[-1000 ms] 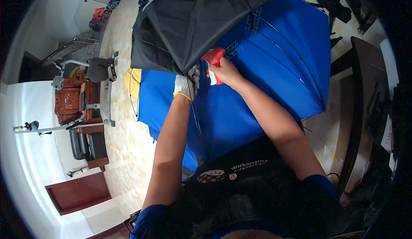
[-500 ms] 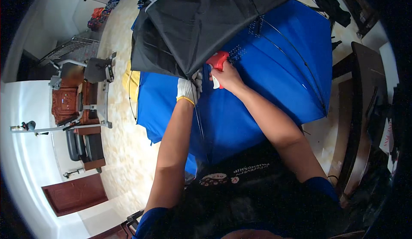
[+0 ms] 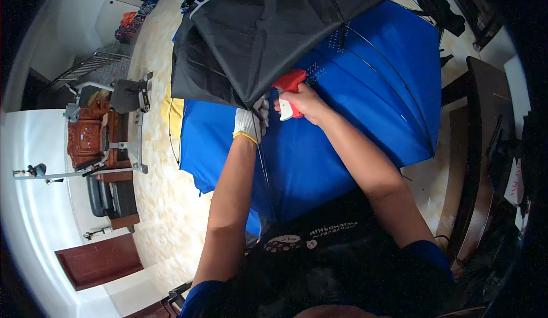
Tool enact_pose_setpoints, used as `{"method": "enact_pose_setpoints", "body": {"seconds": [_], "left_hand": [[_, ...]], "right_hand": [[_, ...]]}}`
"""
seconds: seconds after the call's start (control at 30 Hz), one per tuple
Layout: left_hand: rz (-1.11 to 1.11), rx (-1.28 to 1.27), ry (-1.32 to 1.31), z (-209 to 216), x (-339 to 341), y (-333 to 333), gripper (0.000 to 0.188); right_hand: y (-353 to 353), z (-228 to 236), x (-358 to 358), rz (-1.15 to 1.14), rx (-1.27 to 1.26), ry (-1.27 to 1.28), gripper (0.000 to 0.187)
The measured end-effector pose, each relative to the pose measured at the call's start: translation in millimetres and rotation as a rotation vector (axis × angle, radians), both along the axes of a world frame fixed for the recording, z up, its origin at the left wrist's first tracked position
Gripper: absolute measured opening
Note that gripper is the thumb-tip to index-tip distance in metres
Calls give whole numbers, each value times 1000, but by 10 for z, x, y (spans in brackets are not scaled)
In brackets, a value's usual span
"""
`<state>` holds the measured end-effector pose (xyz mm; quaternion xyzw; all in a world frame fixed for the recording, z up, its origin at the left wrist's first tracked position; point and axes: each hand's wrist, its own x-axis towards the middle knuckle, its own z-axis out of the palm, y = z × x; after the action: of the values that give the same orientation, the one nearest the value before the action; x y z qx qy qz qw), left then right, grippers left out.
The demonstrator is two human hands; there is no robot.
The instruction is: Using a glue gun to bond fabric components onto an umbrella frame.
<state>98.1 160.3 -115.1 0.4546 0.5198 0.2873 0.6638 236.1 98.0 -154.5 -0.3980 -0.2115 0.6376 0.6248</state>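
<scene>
A black umbrella canopy (image 3: 240,44) lies over a larger blue umbrella canopy (image 3: 365,89), whose thin dark ribs show. My left hand (image 3: 249,123), in a white knitted glove with a yellow cuff, is closed at the black canopy's near corner, where a rib (image 3: 264,166) runs down toward me. Part of its fingers is hidden under the fabric. Just to the right, my bare right hand (image 3: 306,102) grips a red hand tool (image 3: 290,80) with a white lever (image 3: 286,110). The tool's front end sits beside the black edge, partly hidden by it.
Exercise equipment (image 3: 128,96) and a carved wooden chest (image 3: 85,141) stand at the left. A dark wooden piece of furniture (image 3: 485,107) is close on the right. Yellow fabric (image 3: 174,112) shows beside the blue canopy, and black gloves (image 3: 439,12) hang at the far right.
The white lever of the red tool stands farther out from its handle, and more of it shows. Both hands and the black canopy's corner have shifted very slightly.
</scene>
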Motion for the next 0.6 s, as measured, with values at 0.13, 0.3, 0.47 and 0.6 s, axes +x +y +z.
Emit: {"method": "enact_pose_setpoints", "body": {"seconds": [0.13,0.3,0.47,0.6], "left_hand": [[-53,-45,166,143,51,-72,10],[-65,3,108,53,8,-57,10],[-108,-25,-3,101,88,-122,11],[-37,-102,-149,79,4,122,13]], "right_hand": [[-2,-4,3,9,-5,-21,28],[22,-70,-27,-2,-10,8,28],[54,-175,-62,50,-46,-60,28],[34,-107,-25,70,5,36,30]]}}
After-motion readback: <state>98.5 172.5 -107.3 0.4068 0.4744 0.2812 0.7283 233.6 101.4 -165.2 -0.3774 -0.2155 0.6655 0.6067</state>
